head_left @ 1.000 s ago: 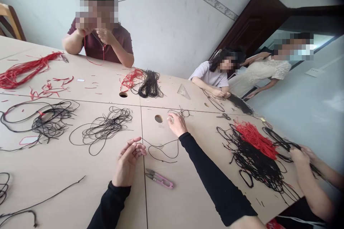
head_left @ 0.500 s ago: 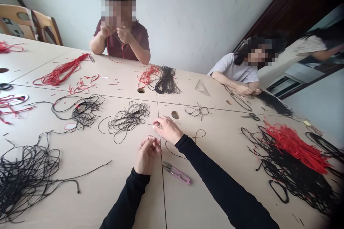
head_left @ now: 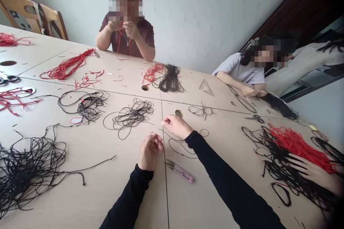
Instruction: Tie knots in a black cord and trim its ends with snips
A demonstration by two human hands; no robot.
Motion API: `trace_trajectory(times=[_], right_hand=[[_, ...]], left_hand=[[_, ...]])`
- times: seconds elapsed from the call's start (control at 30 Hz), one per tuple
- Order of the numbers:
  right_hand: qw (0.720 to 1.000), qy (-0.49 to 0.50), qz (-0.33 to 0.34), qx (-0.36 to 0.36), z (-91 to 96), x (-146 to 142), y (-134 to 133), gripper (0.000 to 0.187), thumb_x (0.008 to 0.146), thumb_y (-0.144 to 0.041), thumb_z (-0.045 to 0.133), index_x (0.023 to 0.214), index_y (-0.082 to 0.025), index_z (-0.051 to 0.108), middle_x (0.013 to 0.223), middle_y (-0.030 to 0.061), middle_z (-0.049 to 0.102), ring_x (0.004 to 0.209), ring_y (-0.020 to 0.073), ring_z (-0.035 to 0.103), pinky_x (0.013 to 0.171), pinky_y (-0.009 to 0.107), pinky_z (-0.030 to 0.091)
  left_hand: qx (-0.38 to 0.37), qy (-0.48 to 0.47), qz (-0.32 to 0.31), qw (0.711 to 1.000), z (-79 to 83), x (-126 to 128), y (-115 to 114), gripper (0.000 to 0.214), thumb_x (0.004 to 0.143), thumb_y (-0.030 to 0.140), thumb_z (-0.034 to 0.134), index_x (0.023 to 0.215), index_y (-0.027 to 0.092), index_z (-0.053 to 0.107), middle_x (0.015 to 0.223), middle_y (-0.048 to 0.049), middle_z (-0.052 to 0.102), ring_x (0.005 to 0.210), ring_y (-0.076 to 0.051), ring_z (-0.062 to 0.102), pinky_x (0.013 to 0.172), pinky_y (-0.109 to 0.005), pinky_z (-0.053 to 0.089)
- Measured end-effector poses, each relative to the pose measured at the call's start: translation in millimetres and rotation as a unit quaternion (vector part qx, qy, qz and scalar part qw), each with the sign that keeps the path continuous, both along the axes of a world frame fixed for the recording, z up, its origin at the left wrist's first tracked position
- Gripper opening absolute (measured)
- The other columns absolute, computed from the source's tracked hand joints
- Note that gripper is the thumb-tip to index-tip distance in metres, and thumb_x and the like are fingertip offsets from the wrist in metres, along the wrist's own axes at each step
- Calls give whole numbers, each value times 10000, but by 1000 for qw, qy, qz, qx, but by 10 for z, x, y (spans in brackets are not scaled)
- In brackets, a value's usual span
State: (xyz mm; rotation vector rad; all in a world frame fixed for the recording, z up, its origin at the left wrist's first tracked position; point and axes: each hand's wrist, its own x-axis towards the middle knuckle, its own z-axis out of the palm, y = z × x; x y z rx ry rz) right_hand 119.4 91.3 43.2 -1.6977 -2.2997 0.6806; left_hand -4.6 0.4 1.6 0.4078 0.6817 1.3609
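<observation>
the left hand curls loosely, the right hand bunches near black cord, either grip's contents unclear.

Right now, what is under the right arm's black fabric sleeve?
Thin black cord shows on both sides of the black sleeve, on the pale beige tabletop. The area between is covered; whether anything else lies there, I cannot tell.

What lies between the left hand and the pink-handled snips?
In the head view, only tabletop and its dark seam show between the left hand and the snips.
</observation>
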Motion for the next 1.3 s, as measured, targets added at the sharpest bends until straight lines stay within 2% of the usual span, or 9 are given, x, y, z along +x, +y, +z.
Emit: trace_trajectory(times=[0.13, 0.3, 0.6, 0.8, 0.93, 1.03, 1.17, 1.23, 1.3], right_hand=[[997, -20, 9, -72, 97, 277, -290, 138, 787, -294, 588, 692, -200, 620, 645, -14, 649, 592, 131, 575, 582, 236, 411], [998, -42, -8, -45, 42, 370, -628, 92, 741, -285, 612, 698, -205, 601, 697, 8, 651, 653, 149, 587, 588, 236, 409], [996, 3, -22, -84, -61, 349, -803, 140, 788, -297, 482, 675, -224, 523, 600, -11, 606, 482, 140, 517, 508, 250, 393], [985, 128, -114, 5, -293, 459, -964, 216, 783, -466, 523, 790, -250, 537, 653, 5, 625, 549, 163, 572, 511, 249, 445], [960, 208, -175, 66, -478, 482, -1129, 313, 784, -505, 508, 916, -237, 602, 848, 68, 688, 730, 212, 647, 614, 290, 497], [940, 237, -223, 98, -550, 508, -1167, 315, 754, -505, 506, 851, -235, 636, 948, 87, 699, 822, 246, 656, 691, 336, 511], [939, 234, -239, 80, -554, 537, -1120, 320, 722, -492, 503, 838, -237, 658, 862, 79, 703, 709, 246, 639, 623, 353, 499], [944, 227, -230, 67, -535, 539, -1100, 324, 712, -479, 496, 844, -236, 665, 798, 74, 695, 657, 241, 622, 589, 349, 482], [945, 230, -223, 65, -529, 539, -1093, 320, 707, -464, 488, 838, -232, 664, 762, 72, 687, 640, 240, 614, 579, 345, 471]], left_hand=[[1, -8, 3, 1000, 0, -6, 0, 245, 787, 354, 548, 634, 166, 584, 442, 10, 493, 425, -118, 452, 503, -270, 380], [9, 2, 0, 1000, -16, -6, 6, 236, 783, 359, 554, 647, 168, 586, 439, 11, 498, 418, -115, 452, 497, -267, 371], [-1, -1, 18, 1000, -82, 29, 24, 251, 747, 391, 564, 642, 162, 567, 398, 16, 492, 350, -108, 427, 432, -261, 330], [37, 63, 24, 997, -21, -73, -11, 255, 758, 388, 584, 706, 139, 593, 467, 5, 522, 374, -99, 432, 426, -257, 346], [39, 158, 98, 982, 136, -436, -245, 235, 755, 355, 628, 866, 148, 616, 622, -10, 577, 500, -113, 497, 478, -250, 391], [21, 326, 209, 922, 265, -979, -562, 254, 742, 336, 654, 930, 165, 646, 744, -40, 609, 613, -137, 531, 540, -258, 411], [-62, 586, 377, 715, 388, -1876, -1016, 217, 751, 318, 618, 924, 194, 657, 861, -64, 615, 722, -183, 540, 647, -302, 425], [-137, 683, 375, 612, 403, -2230, -1182, 213, 735, 296, 605, 914, 197, 664, 877, -72, 605, 758, -213, 538, 717, -341, 432], [-171, 751, 306, 560, 391, -2448, -1287, 199, 696, 293, 631, 863, 197, 681, 863, -86, 606, 859, -269, 554, 788, -385, 430]])
